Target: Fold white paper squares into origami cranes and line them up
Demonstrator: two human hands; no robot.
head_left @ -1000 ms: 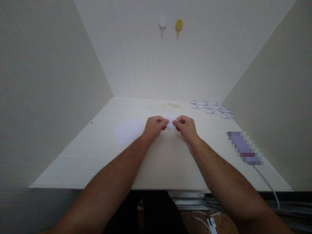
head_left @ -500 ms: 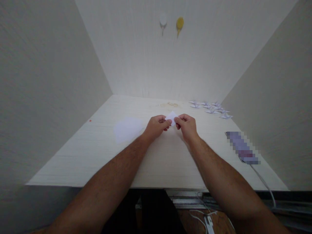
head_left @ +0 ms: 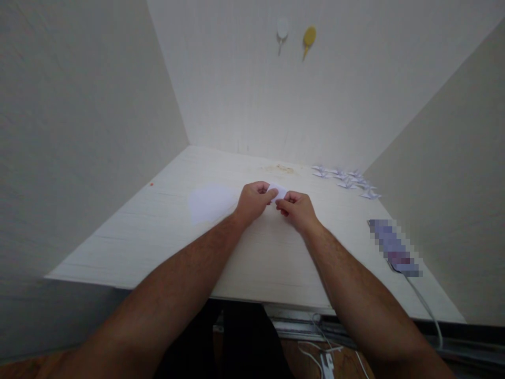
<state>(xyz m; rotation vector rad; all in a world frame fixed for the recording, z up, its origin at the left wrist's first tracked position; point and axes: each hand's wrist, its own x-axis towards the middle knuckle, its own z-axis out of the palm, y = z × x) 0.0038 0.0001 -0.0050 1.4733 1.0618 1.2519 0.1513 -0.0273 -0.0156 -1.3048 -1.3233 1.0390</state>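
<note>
Both of my hands meet over the middle of the white table (head_left: 130, 237). Between them is a small white folded paper (head_left: 279, 191), held just above the tabletop. My left hand (head_left: 254, 199) pinches its left side with fingers curled closed. My right hand (head_left: 296, 209) pinches its right side, thumb and fingers pressed together. Most of the paper is hidden behind my fingers. A flat pale sheet of paper (head_left: 210, 202) lies on the table just left of my left hand.
Several small folded paper cranes (head_left: 347, 179) sit at the back right of the table. A blurred-out flat object (head_left: 394, 247) with a white cable lies near the right edge. Walls close in on three sides. Two hooks (head_left: 295, 37) hang on the back wall.
The view has tilted and shifted. My hands have drawn closer together on the small paper, which now shows less between the fingers.
</note>
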